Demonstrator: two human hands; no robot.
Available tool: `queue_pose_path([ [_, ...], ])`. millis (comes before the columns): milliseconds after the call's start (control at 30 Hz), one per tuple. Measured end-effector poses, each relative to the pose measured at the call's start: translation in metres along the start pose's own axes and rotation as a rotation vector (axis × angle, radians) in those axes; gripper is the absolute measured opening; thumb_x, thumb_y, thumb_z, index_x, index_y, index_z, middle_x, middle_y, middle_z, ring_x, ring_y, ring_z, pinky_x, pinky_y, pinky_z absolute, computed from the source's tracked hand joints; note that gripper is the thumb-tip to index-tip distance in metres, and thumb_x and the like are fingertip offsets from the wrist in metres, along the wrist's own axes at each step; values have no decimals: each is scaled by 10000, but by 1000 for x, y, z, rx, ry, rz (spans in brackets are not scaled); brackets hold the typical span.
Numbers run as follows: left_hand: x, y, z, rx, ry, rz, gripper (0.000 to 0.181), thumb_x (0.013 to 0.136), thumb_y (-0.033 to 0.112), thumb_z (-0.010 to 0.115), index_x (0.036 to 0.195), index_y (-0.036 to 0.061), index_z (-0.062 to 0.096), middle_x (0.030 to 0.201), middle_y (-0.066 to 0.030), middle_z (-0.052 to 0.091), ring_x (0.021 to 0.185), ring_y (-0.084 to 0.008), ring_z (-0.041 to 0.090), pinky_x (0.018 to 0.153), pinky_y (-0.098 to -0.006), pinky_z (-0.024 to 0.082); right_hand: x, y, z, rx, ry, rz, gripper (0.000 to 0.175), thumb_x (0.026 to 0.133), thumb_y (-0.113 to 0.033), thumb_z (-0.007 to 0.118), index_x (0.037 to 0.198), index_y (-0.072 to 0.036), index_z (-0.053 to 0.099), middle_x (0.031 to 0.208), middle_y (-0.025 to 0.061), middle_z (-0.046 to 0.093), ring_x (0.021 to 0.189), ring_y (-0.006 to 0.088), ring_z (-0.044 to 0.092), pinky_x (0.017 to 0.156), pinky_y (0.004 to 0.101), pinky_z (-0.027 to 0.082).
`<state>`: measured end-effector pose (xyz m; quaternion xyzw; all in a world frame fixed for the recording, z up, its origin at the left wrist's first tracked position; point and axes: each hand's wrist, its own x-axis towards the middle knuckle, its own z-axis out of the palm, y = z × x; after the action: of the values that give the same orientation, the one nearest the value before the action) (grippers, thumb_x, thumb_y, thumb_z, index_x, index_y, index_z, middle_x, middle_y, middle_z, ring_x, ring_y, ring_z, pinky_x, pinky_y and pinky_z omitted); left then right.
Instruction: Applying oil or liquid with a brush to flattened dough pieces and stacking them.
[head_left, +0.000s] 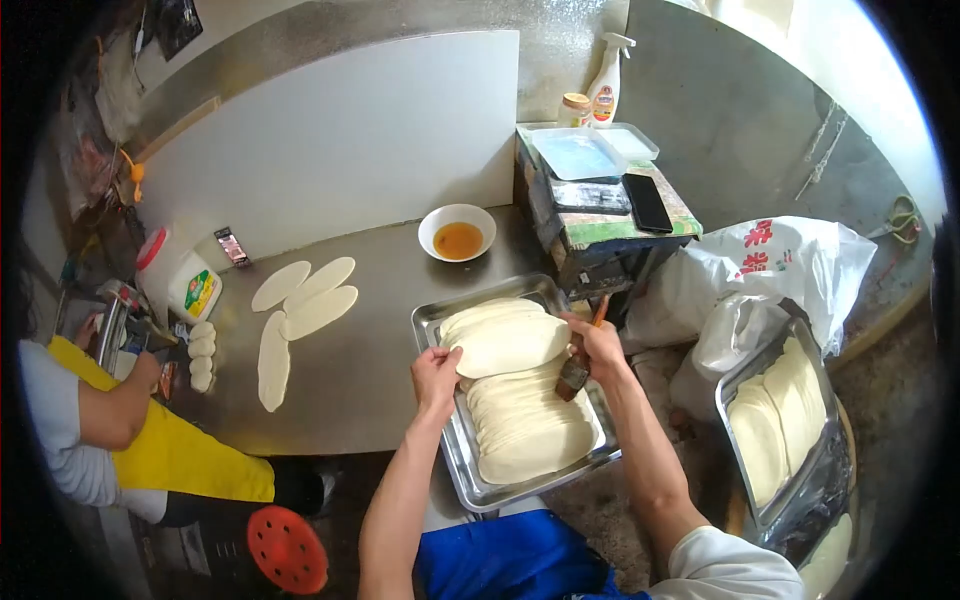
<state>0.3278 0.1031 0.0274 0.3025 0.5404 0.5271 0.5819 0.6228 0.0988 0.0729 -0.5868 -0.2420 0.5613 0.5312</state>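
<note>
A metal tray (480, 501) before me holds two overlapping stacks of flattened dough sheets (536, 442). My left hand (437, 379) pinches the left end of the top dough sheet (510, 352) of the upper stack. At that sheet's right end is my right hand (598, 346), which also holds a pastry brush (574, 375), its dark bristles pointing down beside the dough. Beyond the tray stands a white bowl (457, 214) of amber liquid. Several oval dough pieces (322, 311) lie on the steel table (367, 390) to the left, some overlapping.
A co-worker in a yellow apron (180, 450) works at the far left, near dough balls (201, 356) and a plastic jug (176, 277). On the right are a small stand (589, 232) with a phone (646, 203), a white plastic bag (780, 262) and another dough tray (739, 457). A red stool (287, 549) stands lower left.
</note>
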Motion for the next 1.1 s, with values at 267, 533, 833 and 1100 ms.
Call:
queue_pose_path([
  [267,-38,8,-36,448,107,504,197,1049,144,635,1142,-30,633,1033,-131,711,936,-187,716,815,-299,587,-32,-2,-44,665,-153,-101,645,1090,-434,443,1341,143,590,1356,264,646,1181,355,658,1097,364,482],
  [533,-88,-18,-145,190,199,438,133,1088,127,565,1110,10,624,934,-86,712,780,-133,678,656,-266,539,-85,-12,-7,-68,17,-226,781,1039,-665,447,1273,42,681,1077,172,731,822,238,754,655,353,654],
  [833,-119,-34,-232,159,359,411,107,1043,-1,562,1114,-20,640,1067,-108,693,947,-190,697,811,-322,602,-90,37,172,-463,-350,-561,359,1013,-234,698,1228,52,718,909,112,769,769,169,732,698,328,600],
  [1100,-68,-1,-302,377,862,409,262,1016,68,558,1251,-45,588,1201,-169,639,1137,-272,607,1022,-380,463,-108,207,432,-603,-658,-640,350,917,-299,673,855,42,725,815,315,680,826,510,682,774,545,555],
])
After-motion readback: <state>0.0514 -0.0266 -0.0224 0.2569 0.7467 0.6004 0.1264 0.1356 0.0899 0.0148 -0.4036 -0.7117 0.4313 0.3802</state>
